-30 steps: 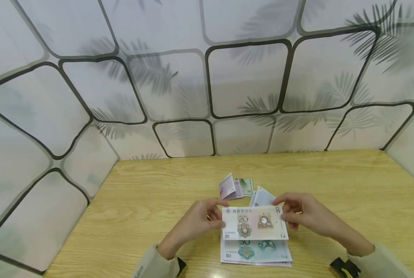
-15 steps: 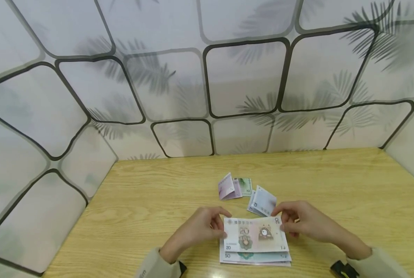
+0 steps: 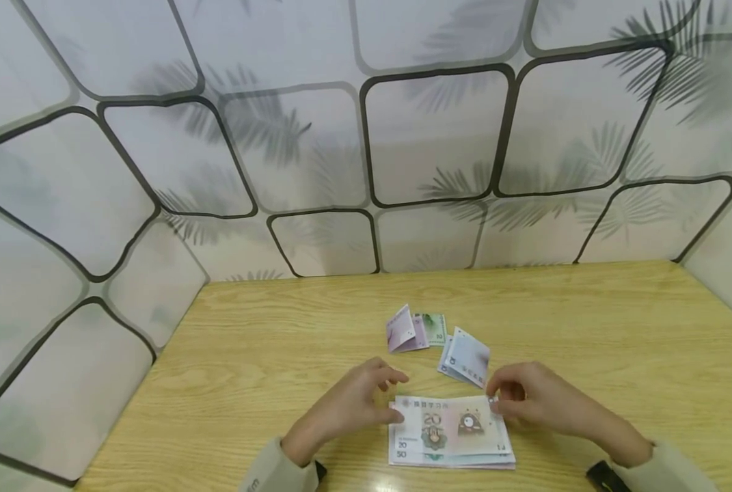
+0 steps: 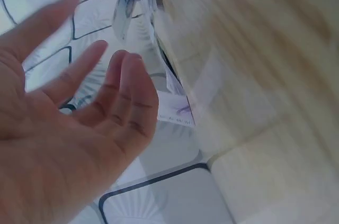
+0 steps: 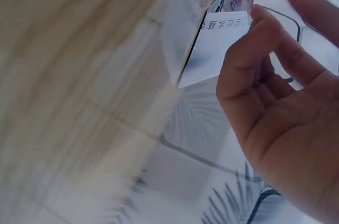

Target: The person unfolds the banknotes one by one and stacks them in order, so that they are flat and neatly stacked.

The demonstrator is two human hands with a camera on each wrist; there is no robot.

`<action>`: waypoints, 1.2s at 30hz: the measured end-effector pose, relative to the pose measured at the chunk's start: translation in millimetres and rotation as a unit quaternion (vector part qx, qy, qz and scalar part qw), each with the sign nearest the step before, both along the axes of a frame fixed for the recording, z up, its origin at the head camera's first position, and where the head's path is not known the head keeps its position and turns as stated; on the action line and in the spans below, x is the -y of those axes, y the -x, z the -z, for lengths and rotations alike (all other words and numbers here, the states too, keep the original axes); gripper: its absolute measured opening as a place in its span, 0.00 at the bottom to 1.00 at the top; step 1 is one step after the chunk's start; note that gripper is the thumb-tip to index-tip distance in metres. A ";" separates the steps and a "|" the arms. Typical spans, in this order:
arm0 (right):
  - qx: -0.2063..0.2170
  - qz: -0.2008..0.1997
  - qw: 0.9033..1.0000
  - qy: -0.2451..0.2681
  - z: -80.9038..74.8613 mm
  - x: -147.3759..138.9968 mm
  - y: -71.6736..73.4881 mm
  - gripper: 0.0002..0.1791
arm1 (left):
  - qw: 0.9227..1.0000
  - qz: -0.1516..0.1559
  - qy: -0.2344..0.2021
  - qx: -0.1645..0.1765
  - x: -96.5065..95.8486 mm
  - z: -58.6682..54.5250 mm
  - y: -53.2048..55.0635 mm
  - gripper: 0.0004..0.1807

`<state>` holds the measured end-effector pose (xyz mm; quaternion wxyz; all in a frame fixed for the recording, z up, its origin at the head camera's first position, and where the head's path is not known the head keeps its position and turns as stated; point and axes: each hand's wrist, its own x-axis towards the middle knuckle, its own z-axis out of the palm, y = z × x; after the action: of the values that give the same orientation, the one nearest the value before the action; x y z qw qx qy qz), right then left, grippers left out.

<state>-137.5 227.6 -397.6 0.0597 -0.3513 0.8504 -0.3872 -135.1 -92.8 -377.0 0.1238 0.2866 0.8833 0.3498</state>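
A play 20 banknote (image 3: 448, 427) lies on top of a play 50 banknote (image 3: 401, 454), in a short stack near the table's front. Beside the stack's left edge is my left hand (image 3: 362, 403), its thumb tip right at the paper and its fingers loosely bent. My right hand (image 3: 538, 400) is at the top right corner of the 20 note, thumb and forefinger spread around it. The right wrist view shows a gap between that thumb and forefinger (image 5: 258, 20). In the left wrist view, nothing lies between the fingers of the left hand (image 4: 79, 107).
Just behind the stack stands a folded bluish play banknote (image 3: 467, 359). Farther back are a folded purple note (image 3: 402, 331) and a green note (image 3: 433, 329). The wooden table (image 3: 267, 342) meets a patterned wall covering (image 3: 316, 157) at the back and sides.
The 20 note has come down towards me onto the 50 note, covering more of it. Both hands followed it down; the left fingers have come away from its edge and the right grip has loosened.
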 end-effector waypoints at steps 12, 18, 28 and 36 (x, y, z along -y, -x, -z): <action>-0.135 0.001 0.979 -0.154 0.2 13.0 -22.4 0.36 | 0.969 0.099 0.203 -0.100 -6.9 -0.6 -14.0 0.53; -0.202 -0.020 0.961 -0.189 4.2 20.9 -29.5 0.44 | 0.958 0.100 0.237 -0.130 -9.5 -1.2 -19.1 0.51; -0.242 -0.018 0.952 -0.186 8.0 20.9 -27.5 0.42 | 0.950 0.089 0.259 -0.149 -13.1 2.9 -16.2 0.49; -0.251 -0.016 0.952 -0.174 8.9 17.4 -13.6 0.43 | 0.960 0.072 0.238 -0.127 -13.2 2.6 -5.5 0.46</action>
<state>-123.9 210.2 -406.5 -0.0891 -0.4348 0.8864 -0.1315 -129.6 -79.6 -379.5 0.0995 0.3536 0.9266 0.0804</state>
